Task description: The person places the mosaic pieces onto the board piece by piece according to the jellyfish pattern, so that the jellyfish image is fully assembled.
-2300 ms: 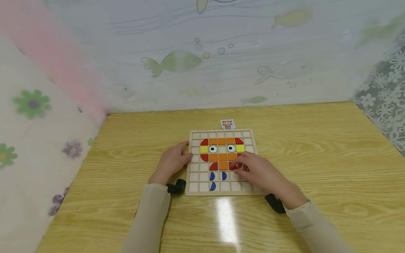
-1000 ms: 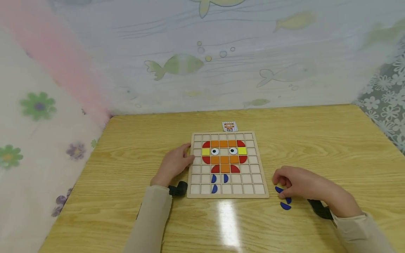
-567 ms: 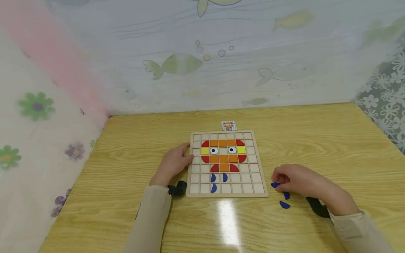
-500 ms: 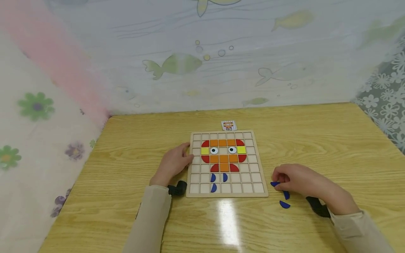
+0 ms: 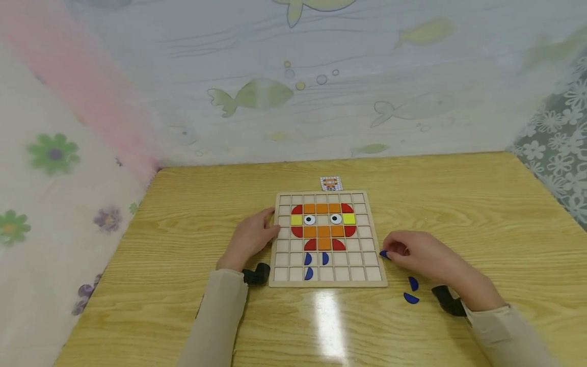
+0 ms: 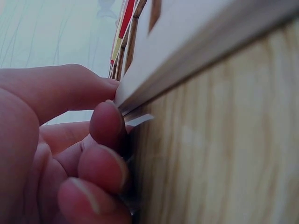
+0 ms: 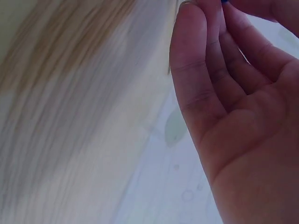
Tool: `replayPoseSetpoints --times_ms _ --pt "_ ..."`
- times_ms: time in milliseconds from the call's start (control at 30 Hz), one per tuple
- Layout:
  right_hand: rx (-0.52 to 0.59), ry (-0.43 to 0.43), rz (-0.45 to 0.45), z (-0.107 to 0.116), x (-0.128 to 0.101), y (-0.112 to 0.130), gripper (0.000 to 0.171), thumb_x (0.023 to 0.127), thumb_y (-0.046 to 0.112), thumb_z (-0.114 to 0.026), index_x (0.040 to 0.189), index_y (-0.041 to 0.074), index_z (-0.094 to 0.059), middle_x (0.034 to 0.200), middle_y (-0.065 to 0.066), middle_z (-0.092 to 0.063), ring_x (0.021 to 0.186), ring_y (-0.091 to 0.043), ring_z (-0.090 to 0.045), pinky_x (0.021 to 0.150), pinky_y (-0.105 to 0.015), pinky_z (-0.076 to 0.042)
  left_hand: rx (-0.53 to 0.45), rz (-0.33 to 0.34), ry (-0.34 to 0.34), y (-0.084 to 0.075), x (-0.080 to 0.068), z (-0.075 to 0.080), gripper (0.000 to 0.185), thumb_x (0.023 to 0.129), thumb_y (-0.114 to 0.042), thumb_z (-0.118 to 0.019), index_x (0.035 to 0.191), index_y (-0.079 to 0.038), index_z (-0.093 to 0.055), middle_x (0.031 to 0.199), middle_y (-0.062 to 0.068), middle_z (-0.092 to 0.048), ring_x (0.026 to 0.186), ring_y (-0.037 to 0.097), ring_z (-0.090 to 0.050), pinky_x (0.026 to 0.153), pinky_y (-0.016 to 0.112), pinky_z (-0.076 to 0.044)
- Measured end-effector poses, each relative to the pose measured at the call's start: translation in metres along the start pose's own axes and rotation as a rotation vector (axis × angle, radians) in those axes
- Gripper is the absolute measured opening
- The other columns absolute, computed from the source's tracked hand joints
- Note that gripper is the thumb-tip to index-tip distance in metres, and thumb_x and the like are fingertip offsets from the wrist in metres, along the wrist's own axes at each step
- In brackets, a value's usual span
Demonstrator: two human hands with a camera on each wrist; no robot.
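Note:
A wooden grid board (image 5: 373,278) lies mid-table, bearing a figure of red, orange and yellow tiles with two eye tiles and three blue half-moon pieces (image 5: 308,259) below. My left hand (image 5: 251,235) rests at the board's left edge (image 6: 154,84), fingers curled against its rim. My right hand (image 5: 415,253) hovers just right of the board and pinches a blue half-moon piece (image 5: 384,254) at its fingertips (image 7: 189,18). Two more blue pieces (image 5: 411,298) lie on the table beside that hand.
A small pattern card (image 5: 331,183) lies just beyond the board. The wooden table (image 5: 481,204) is hemmed in by fish-print and flower-print curtains at the back and sides. Black wrist-camera mounts (image 5: 257,275) sit at both wrists.
My right hand left the board, went to the loose blue pieces on the right, picked one up and now carries it left toward the board. The left hand has stayed put.

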State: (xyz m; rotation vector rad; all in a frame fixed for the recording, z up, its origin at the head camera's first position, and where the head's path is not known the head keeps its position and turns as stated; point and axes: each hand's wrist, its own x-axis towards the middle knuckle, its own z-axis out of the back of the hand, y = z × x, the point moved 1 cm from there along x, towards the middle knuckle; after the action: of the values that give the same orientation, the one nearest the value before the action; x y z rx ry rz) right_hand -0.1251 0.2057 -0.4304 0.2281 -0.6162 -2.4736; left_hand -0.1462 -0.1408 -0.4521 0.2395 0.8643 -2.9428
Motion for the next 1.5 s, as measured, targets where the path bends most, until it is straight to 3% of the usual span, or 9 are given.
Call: replayPoseSetpoints --times_ms 133,267,733,1000,1200,1500 --pt "-0.014 -0.004 0.051 -0.004 0.008 0.011 0.02 0.085 0.012 -0.056 0.102 0.018 -0.064 0.078 0.012 -0.05 0.067 -0.006 -0.044 0.06 -0.023 -0.038 0.005 0.006 0.0 0.001 0.001 0.0 0.056 0.086 -0.035 -0.054 0.137 -0.019 -0.037 0.071 0.0 -0.054 0.058 0.016 -0.048 0.052 0.029 -0.037" --pt "-0.022 -0.006 0.091 -0.007 0.015 0.02 0.019 0.086 0.011 -0.055 0.099 0.021 -0.065 0.082 0.011 -0.052 0.067 -0.006 -0.043 0.059 -0.023 -0.037 0.012 -0.004 -0.003 0.003 0.002 -0.001 0.056 0.086 -0.036 -0.054 0.137 -0.019 -0.037 0.071 -0.001 -0.054 0.058 0.015 -0.048 0.053 0.029 -0.037" --pt "0.06 0.086 0.08 -0.019 0.037 0.053 0.009 0.083 0.016 -0.061 0.092 0.017 -0.062 0.073 0.012 -0.052 0.068 -0.006 -0.048 0.063 -0.025 -0.041 0.018 -0.024 -0.004 0.002 0.0 0.0 0.055 0.086 -0.035 -0.054 0.137 -0.018 -0.037 0.068 -0.001 -0.054 0.057 0.015 -0.048 0.055 0.029 -0.037" --pt "0.147 0.065 0.045 -0.039 0.041 0.069 0.009 0.081 0.018 -0.065 0.089 0.02 -0.063 0.074 0.014 -0.055 0.07 -0.005 -0.051 0.066 -0.025 -0.043 -0.001 -0.047 -0.018 0.003 0.001 0.0 0.055 0.086 -0.034 -0.055 0.136 -0.017 -0.039 0.067 -0.001 -0.053 0.054 0.014 -0.047 0.05 0.029 -0.037" --pt "0.236 0.044 0.073 -0.048 0.041 0.082 0.008 0.08 0.017 -0.065 0.087 0.019 -0.063 0.073 0.015 -0.057 0.07 -0.002 -0.053 0.065 -0.023 -0.043 -0.009 -0.034 -0.003 0.003 0.0 0.001 0.055 0.086 -0.034 -0.054 0.136 -0.017 -0.038 0.068 0.0 -0.054 0.053 0.015 -0.048 0.049 0.029 -0.037" --pt "0.117 -0.007 0.108 -0.057 0.043 0.081 0.008 0.08 0.019 -0.067 0.087 0.021 -0.065 0.071 0.018 -0.053 0.066 0.0 -0.049 0.062 -0.022 -0.041 0.001 -0.03 0.0 0.002 0.0 0.001 0.056 0.087 -0.035 -0.054 0.137 -0.017 -0.037 0.067 0.0 -0.054 0.054 0.015 -0.048 0.049 0.029 -0.037"
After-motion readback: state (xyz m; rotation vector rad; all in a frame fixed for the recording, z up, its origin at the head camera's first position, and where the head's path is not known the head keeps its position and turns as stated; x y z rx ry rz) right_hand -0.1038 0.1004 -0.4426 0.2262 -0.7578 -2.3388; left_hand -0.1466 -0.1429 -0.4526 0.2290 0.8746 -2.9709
